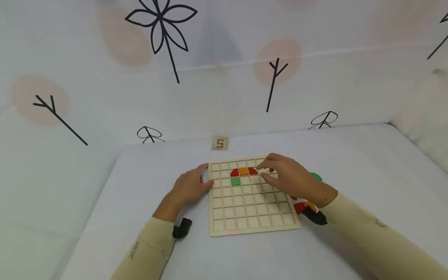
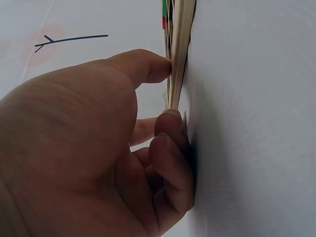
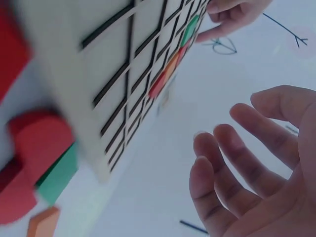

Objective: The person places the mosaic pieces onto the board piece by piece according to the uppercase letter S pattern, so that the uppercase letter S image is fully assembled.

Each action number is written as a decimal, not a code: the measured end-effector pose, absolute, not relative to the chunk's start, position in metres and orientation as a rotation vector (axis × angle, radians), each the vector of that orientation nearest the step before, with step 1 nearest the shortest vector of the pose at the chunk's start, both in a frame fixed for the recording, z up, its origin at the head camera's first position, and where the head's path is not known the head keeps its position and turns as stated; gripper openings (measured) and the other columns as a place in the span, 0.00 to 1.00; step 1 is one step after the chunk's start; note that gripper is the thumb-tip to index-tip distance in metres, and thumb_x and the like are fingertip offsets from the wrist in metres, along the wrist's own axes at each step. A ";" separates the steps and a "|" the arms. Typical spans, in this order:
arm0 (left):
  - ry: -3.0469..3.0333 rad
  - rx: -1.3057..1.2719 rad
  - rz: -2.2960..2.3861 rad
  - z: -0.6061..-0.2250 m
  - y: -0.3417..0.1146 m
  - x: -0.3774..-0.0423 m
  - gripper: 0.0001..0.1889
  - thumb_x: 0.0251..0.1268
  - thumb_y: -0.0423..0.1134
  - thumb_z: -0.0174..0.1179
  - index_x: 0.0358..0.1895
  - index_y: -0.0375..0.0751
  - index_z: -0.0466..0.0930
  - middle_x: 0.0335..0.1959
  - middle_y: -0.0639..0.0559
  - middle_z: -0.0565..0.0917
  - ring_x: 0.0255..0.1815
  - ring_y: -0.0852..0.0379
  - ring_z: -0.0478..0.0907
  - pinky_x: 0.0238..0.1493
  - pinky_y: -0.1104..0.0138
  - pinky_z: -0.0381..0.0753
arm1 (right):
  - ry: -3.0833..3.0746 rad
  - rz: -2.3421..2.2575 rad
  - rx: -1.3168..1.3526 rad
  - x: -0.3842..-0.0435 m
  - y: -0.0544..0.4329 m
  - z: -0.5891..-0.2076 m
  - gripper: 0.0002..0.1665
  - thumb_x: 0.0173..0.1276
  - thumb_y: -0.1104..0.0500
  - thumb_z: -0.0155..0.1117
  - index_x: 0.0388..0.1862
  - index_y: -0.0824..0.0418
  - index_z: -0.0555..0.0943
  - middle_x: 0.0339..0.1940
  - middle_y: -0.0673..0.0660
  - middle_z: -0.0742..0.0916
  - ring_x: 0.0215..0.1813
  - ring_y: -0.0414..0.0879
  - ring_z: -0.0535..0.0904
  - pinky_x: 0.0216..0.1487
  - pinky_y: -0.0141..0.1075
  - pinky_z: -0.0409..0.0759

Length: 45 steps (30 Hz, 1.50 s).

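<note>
A light wooden grid board [image 1: 252,199] lies on the white cloth. In its upper part sit a red rounded piece [image 1: 234,172], an orange square [image 1: 243,171], another red rounded piece [image 1: 252,171] and, one row nearer, a green square [image 1: 235,181]. My left hand [image 1: 189,186] grips the board's left edge near the far corner; in the left wrist view the thumb [image 2: 157,69] touches the edge while the other fingers curl beside it. Over the board's far right part hovers my right hand [image 1: 288,177], fingers loosely bent and apart, holding nothing in the right wrist view.
Beyond the board lies a small pattern card [image 1: 219,143] with an S figure. Loose pieces lie right of the board, among them a green one [image 1: 316,176] and a red one [image 1: 299,207], partly hidden by the right arm. A patterned cloth wall [image 1: 224,101] rises behind.
</note>
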<state>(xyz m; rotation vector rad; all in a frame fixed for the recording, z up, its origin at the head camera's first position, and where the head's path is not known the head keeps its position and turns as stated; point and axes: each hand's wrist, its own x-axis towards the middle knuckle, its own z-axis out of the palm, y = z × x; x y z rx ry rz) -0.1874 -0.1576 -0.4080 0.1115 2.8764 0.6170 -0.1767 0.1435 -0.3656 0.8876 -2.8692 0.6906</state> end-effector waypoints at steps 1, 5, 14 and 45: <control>2.875 0.110 0.614 -0.408 -0.158 -0.187 0.36 0.68 0.55 0.61 0.77 0.51 0.62 0.26 0.53 0.76 0.25 0.57 0.70 0.29 0.64 0.66 | -2.862 0.691 0.875 -0.175 0.149 -0.366 0.13 0.69 0.58 0.67 0.51 0.57 0.86 0.46 0.52 0.84 0.44 0.45 0.81 0.42 0.38 0.81; 2.868 0.116 0.614 -0.408 -0.158 -0.187 0.36 0.68 0.54 0.61 0.77 0.51 0.62 0.26 0.53 0.76 0.25 0.57 0.70 0.28 0.64 0.66 | -2.833 0.697 0.823 -0.170 0.168 -0.367 0.13 0.68 0.60 0.67 0.50 0.59 0.87 0.45 0.54 0.85 0.44 0.46 0.81 0.41 0.38 0.82; 2.873 0.108 0.613 -0.410 -0.158 -0.189 0.36 0.68 0.54 0.61 0.77 0.51 0.62 0.26 0.53 0.76 0.25 0.57 0.70 0.27 0.64 0.65 | -2.823 0.679 0.710 -0.167 0.197 -0.362 0.15 0.67 0.62 0.68 0.52 0.59 0.86 0.48 0.55 0.85 0.45 0.48 0.80 0.36 0.35 0.80; 2.848 0.095 0.610 -0.410 -0.157 -0.189 0.37 0.68 0.55 0.60 0.78 0.52 0.60 0.26 0.52 0.76 0.25 0.56 0.70 0.27 0.64 0.66 | -3.364 0.738 0.427 -0.213 0.278 -0.393 0.16 0.64 0.52 0.72 0.42 0.60 0.80 0.32 0.54 0.81 0.36 0.48 0.74 0.33 0.37 0.75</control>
